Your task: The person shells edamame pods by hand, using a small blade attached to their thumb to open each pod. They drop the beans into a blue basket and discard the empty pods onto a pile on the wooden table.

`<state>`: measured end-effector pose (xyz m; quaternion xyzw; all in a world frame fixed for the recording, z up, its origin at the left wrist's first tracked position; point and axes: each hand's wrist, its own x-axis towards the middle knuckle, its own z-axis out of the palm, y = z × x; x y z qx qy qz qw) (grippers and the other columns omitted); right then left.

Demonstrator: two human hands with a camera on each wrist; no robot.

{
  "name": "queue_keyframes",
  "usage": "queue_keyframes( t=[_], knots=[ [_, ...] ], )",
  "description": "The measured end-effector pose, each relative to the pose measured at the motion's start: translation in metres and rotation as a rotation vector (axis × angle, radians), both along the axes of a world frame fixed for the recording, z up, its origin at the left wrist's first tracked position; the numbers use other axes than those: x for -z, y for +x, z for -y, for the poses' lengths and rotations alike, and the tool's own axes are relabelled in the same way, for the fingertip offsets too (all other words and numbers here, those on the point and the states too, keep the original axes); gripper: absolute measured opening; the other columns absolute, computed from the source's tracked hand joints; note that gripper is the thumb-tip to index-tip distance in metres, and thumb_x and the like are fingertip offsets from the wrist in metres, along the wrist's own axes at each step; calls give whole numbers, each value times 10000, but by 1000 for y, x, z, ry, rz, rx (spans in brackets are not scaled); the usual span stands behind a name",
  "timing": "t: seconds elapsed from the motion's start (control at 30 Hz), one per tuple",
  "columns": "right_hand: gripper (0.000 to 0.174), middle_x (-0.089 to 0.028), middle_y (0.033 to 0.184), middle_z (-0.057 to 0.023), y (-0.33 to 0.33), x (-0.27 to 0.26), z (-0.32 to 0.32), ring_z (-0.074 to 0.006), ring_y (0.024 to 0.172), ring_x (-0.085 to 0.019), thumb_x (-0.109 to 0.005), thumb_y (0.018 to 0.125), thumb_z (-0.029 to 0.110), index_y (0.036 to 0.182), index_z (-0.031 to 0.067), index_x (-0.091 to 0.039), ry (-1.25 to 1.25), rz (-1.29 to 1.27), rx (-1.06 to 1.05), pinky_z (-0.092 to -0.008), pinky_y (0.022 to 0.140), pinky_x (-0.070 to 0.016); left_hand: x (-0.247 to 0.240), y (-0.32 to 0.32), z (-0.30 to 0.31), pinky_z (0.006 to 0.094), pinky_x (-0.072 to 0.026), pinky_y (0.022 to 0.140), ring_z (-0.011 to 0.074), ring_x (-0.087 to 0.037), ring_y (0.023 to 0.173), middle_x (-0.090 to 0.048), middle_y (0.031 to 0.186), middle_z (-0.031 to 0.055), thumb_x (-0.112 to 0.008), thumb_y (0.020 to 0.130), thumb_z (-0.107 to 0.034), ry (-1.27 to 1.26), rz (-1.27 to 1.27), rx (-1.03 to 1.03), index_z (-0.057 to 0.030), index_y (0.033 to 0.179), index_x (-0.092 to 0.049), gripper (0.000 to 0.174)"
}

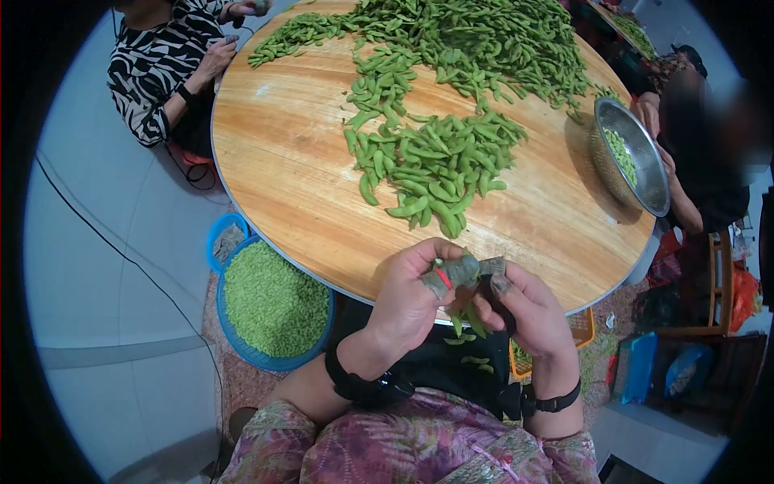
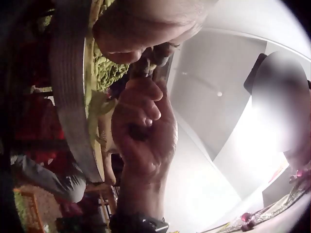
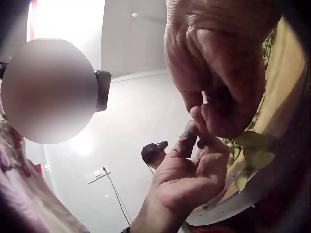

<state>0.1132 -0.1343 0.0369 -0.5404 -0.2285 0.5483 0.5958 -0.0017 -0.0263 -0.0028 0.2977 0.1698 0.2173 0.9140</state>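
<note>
My left hand (image 1: 403, 294) and right hand (image 1: 538, 315) meet fingertip to fingertip above the near table edge. Grey wrapping covers the left thumb (image 1: 451, 276), with a red band around it; similar wrapping shows on a right finger. Both hands' fingers are bent and pinch at a green edamame pod, mostly hidden between them. More edamame pods (image 1: 474, 321) poke out below the right hand, also visible as blurred green pods (image 3: 257, 155) in the right wrist view. A loose pile of pods (image 1: 439, 165) lies just beyond the hands.
The round wooden table (image 1: 282, 161) bears a large pod heap (image 1: 484, 40) at its far side. A metal colander (image 1: 601, 161) with beans stands at right. A blue basket (image 1: 230, 339) of shelled beans is at lower left; an orange crate (image 1: 582, 327) at lower right. Two people sit around.
</note>
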Motion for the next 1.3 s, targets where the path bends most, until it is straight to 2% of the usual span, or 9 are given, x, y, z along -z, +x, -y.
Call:
queue_keyframes(
  t=[0.33, 0.47, 0.57, 0.67, 0.8, 0.9, 0.93, 1.03, 1.3],
  knots=[
    [169, -489, 643, 36, 0, 3, 4, -28, 510, -394, -425, 937, 145, 846, 40, -521, -25, 135, -34, -169, 441, -299, -8, 4, 8, 163, -338, 504, 47, -485, 666, -566, 877, 19, -549, 797, 26, 173, -156, -76, -47, 942, -530, 163],
    [132, -460, 602, 20, 3, 10, 6, -44, 490, -373, -470, 921, 147, 885, 37, -534, 23, -339, -22, -184, 433, -286, 0, -1, -7, 154, -328, 549, 26, -459, 684, -553, 829, -23, -555, 820, -4, 152, 4, 164, -31, 919, -565, 103],
    [126, -458, 591, 30, 4, 21, 6, -44, 486, -369, -487, 914, 153, 904, 42, -547, 16, -220, -11, -190, 437, -292, 0, -1, -3, 160, -356, 563, 26, -462, 701, -549, 830, -24, -564, 817, 0, 49, 2, 183, -38, 922, -566, 112],
    [114, -463, 591, 42, 3, 11, 1, -40, 479, -370, -499, 903, 150, 896, 49, -550, -58, 308, 47, -186, 429, -287, 1, 7, 5, 184, -415, 609, 37, -491, 729, -552, 839, -17, -569, 816, 7, 536, -192, -63, -32, 937, -565, 127],
    [174, -466, 578, 54, 12, 4, -6, -17, 456, -347, -502, 896, 183, 778, 62, -542, -105, -87, 36, -183, 405, -268, -5, 5, -2, 220, -450, 744, 72, -523, 857, -572, 927, 14, -551, 807, 33, 673, -275, -80, -9, 987, -544, 185],
    [216, -500, 562, 3, 34, 2, -15, -55, 483, -400, -516, 881, 221, 772, 41, -565, -96, 427, -124, -218, 441, -339, -1, 6, -3, 242, -453, 731, 97, -554, 783, -605, 846, 33, -509, 758, 87, 762, -314, -184, 7, 932, -589, 207],
    [208, -561, 592, -103, 54, 16, -22, -158, 510, -514, -546, 844, 217, 831, 13, -583, -93, 978, -5, -300, 502, -426, 3, 5, -4, 230, -446, 719, 95, -552, 771, -606, 852, 34, -497, 759, 86, 714, -321, -171, 9, 936, -589, 214],
    [206, -607, 716, -201, 90, 9, -48, -345, 690, -601, -591, 784, 205, 880, 25, -561, -146, 1391, 185, -416, 627, -478, 9, -2, -3, 171, -386, 610, 45, -488, 721, -577, 874, 3, -444, 724, 121, 522, -250, -26, 3, 964, -593, 306],
    [198, -582, 729, -233, 82, 9, -51, -382, 724, -575, -594, 742, 160, 842, -1, -536, -297, 1623, -128, -433, 667, -461, -10, 0, 5, 176, -413, 646, 30, -486, 732, -531, 822, -23, -549, 852, -32, 644, -269, 108, 0, 1070, -549, 221]
  ],
)
